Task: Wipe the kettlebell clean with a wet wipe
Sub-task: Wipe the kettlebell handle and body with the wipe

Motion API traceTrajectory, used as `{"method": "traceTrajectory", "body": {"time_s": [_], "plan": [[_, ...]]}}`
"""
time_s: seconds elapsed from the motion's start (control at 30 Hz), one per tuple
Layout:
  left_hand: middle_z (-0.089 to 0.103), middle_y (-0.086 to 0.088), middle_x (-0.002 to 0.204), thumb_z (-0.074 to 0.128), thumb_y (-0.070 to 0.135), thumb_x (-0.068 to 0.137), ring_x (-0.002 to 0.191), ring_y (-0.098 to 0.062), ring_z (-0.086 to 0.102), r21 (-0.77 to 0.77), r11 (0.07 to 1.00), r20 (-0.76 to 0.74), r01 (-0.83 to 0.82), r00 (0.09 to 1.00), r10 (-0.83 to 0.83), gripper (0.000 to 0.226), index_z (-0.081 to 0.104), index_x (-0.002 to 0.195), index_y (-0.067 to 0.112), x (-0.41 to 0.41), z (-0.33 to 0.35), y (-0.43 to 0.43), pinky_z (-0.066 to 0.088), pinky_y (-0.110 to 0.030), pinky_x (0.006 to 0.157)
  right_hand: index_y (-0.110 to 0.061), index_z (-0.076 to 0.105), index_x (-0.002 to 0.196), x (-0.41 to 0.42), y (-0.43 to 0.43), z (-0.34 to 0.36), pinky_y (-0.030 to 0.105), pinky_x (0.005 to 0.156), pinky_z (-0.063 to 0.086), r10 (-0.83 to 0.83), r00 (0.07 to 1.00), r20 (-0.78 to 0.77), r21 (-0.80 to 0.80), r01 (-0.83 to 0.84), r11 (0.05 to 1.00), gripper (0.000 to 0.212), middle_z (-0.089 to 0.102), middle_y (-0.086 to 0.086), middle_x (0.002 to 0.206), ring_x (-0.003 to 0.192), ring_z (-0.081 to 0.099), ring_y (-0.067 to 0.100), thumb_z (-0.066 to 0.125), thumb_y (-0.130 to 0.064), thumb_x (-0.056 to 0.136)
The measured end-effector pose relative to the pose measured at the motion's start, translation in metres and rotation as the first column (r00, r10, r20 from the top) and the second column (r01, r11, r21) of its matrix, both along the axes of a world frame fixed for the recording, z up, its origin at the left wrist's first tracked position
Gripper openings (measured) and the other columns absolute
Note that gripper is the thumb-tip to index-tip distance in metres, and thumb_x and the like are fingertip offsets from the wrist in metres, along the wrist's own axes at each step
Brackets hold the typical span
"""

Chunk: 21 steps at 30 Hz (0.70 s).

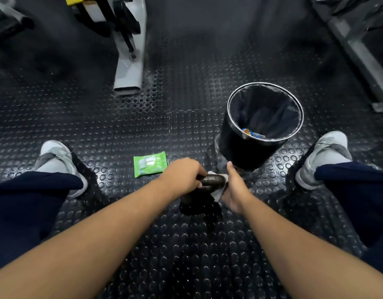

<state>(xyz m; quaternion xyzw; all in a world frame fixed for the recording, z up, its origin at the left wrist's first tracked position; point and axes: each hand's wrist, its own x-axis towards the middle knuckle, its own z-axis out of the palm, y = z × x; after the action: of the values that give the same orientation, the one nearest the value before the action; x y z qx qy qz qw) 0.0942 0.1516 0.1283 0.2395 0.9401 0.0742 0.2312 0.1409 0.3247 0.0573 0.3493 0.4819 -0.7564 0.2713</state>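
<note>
Head view: kettlebell, black, sitting on the studded rubber floor between the person's feet; left hand curling tightly round its handle; right hand clasping a white wet wipe against the handle's right end, thumb sticking up; green wipe pack lying flat just left of the left hand; black lined bin standing just beyond the hands, a coloured wrapper lying inside; grey left shoe and right shoe flanking all.
</note>
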Motion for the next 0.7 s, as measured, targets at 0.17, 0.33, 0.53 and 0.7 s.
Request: {"method": "traceTrajectory", "body": {"time_s": [0.17, 0.33, 0.53, 0.7], "plan": [[0.073, 0.008, 0.123, 0.078, 0.033, 0.087, 0.115, -0.02, 0.066, 0.006, 1.0, 0.015, -0.026, 1.0, 0.026, 0.046, 0.068, 0.131, 0.037, 0.0, 0.001, -0.002, 0.055, -0.039, 0.096, -0.001, 0.073, 0.111, -0.001, 0.009, 0.009, 0.045, 0.086, 0.059, 0.13, 0.991, 0.001, 0.024, -0.13, 0.991, 0.095, 0.074, 0.024, 0.108, 0.096, 0.073, 0.033, 0.022, -0.079, 0.093], [0.07, 0.009, 0.129, 0.078, 0.033, 0.089, 0.119, -0.018, 0.065, -0.008, 0.999, 0.036, -0.048, 0.998, 0.048, 0.047, 0.066, 0.134, 0.036, 0.0, 0.003, 0.0, 0.054, -0.038, 0.099, -0.007, 0.061, 0.13, -0.032, 0.023, 0.026, 0.043, 0.085, 0.059, 0.384, 0.916, 0.112, 0.253, -0.4, 0.881, 0.088, 0.074, 0.014, 0.112, 0.1, 0.072, 0.031, 0.036, -0.081, 0.088], [0.074, 0.007, 0.117, 0.076, 0.032, 0.09, 0.109, -0.021, 0.068, 0.002, 0.999, -0.007, -0.051, 0.999, 0.051, 0.039, 0.071, 0.128, 0.036, 0.007, 0.001, 0.003, 0.055, -0.039, 0.095, -0.015, 0.061, 0.123, -0.055, 0.011, 0.021, 0.038, 0.083, 0.055, 0.507, 0.842, 0.183, 0.426, -0.533, 0.732, 0.116, 0.068, 0.015, 0.11, 0.093, 0.069, 0.027, 0.041, -0.104, 0.051], [0.072, 0.0, 0.121, 0.074, 0.029, 0.091, 0.116, -0.025, 0.065, -0.015, 1.0, -0.022, -0.025, 0.999, 0.024, 0.035, 0.072, 0.125, 0.033, 0.005, 0.001, 0.005, 0.054, -0.039, 0.099, -0.014, 0.069, 0.108, -0.024, 0.0, 0.017, 0.029, 0.058, 0.052, 0.303, 0.946, 0.116, 0.188, -0.32, 0.929, 0.069, 0.076, 0.005, 0.079, 0.062, 0.072, 0.016, 0.032, -0.071, 0.096]]}}
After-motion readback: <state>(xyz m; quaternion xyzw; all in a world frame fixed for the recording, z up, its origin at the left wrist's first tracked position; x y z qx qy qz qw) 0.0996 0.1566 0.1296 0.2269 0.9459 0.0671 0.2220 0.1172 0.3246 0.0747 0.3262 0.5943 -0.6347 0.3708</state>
